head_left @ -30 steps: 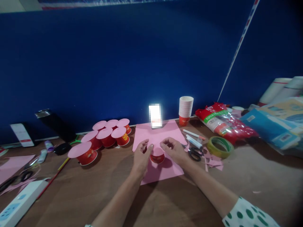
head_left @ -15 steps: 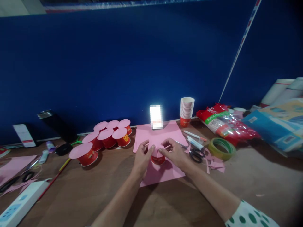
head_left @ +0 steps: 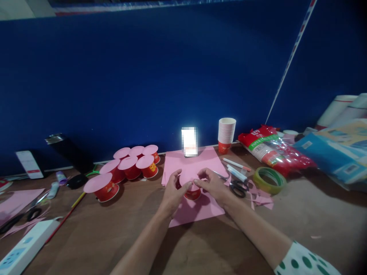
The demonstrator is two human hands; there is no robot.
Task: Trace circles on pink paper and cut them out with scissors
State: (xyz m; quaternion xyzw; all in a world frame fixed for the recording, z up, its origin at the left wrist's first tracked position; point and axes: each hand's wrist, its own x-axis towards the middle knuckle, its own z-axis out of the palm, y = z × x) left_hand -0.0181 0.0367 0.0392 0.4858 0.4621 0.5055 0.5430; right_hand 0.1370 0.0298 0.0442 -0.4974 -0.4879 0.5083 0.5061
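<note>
A pink paper disc [head_left: 188, 176] lies on top of a red paper cup [head_left: 192, 194], which stands upside down on a pink paper sheet [head_left: 197, 212]. My left hand [head_left: 172, 194] curls round the disc's left side, thumb on its near edge. Opposite it, my right hand [head_left: 213, 188] holds the right side, its thumb also on the near edge. The two thumbs almost meet. Part of the disc's rim is hidden by my fingers. To the left sit several red cups [head_left: 129, 168] topped with similar pink discs.
Scissors [head_left: 238, 188], pens [head_left: 236, 172], paper scraps [head_left: 262, 199] and a tape roll [head_left: 269, 180] lie at the right. Behind them are stacked paper cups [head_left: 226, 131] and a red packet [head_left: 266, 145]. A lit phone [head_left: 189, 142] stands behind the sheet; a power strip [head_left: 28, 244] lies front left.
Both thumbs have shifted slightly to the right and nearer me along the disc's edge. The cup under it has moved very slightly to the right. The surrounding things stay put.
</note>
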